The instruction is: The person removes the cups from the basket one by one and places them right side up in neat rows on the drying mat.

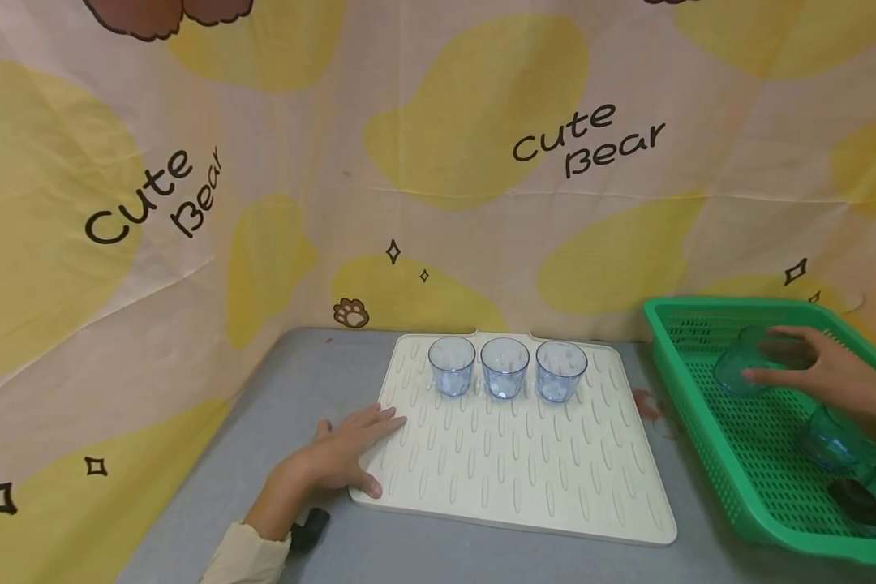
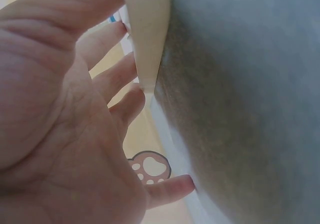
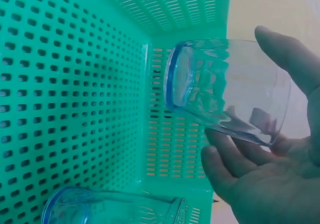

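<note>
A row of three clear bluish drinking glasses [image 1: 505, 369] stands upright along the back of a white ridged drying mat [image 1: 511, 470]. Fingers spread, my left hand [image 1: 354, 454] rests at the mat's left edge, the thumb near its front corner; the left wrist view shows fingertips at the mat's rim. Over in the green basket [image 1: 708, 438], my right hand [image 1: 825, 369] holds a tilted glass [image 3: 210, 84] near its mouth, thumb on one side and fingers on the other. The glass's thick base points toward the basket floor.
More glasses [image 1: 832, 438] lie in the near part of the basket, partly behind the right wrist and its black strap [image 1: 865, 503]. A patterned cloth [image 1: 467, 203] hangs behind the grey table [image 1: 299, 381] and along its left side.
</note>
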A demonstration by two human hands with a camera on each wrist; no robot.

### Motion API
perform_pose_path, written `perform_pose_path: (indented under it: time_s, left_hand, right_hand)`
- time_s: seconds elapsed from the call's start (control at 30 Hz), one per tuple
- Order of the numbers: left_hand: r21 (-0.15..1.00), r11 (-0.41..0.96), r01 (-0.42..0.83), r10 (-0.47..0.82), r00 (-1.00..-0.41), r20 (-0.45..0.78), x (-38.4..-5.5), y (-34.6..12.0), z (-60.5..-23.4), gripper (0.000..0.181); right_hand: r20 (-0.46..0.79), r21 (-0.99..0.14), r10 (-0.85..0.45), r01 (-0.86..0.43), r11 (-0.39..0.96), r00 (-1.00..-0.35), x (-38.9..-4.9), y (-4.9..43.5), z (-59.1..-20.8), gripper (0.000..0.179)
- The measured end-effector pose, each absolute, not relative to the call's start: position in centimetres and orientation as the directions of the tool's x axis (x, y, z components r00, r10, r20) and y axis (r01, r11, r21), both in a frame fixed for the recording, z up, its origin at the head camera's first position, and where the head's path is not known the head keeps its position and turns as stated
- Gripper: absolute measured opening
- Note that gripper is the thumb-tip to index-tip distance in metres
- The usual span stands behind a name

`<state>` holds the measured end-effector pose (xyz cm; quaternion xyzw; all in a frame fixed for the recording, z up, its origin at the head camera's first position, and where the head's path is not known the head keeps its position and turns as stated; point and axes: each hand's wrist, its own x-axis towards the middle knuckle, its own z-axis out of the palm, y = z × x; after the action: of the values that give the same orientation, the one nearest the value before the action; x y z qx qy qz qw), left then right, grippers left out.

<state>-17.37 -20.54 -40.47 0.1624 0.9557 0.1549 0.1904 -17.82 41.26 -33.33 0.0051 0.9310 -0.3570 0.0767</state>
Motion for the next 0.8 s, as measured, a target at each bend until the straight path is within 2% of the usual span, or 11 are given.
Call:
perform_pose_path:
  time_s: [0.27, 0.8]
  left_hand:
    - [0.362, 0.895, 0.261, 0.378, -0.874, -0.304, -17.2, -20.6, -40.4, 0.100]
    - [0.355, 0.901, 0.251, 0.368, -0.876, -0.313, -17.1, -20.4, -40.3, 0.100]
  right_hand:
    - [-0.088, -0.702, -0.084, 0.002, 0.712, -0.993, -17.7, 41.1, -33.6, 0.096]
    - [0.023, -0.651, -0.089, -0.082, 0.755, -0.996, -17.7, 41.2, -34.2, 0.090]
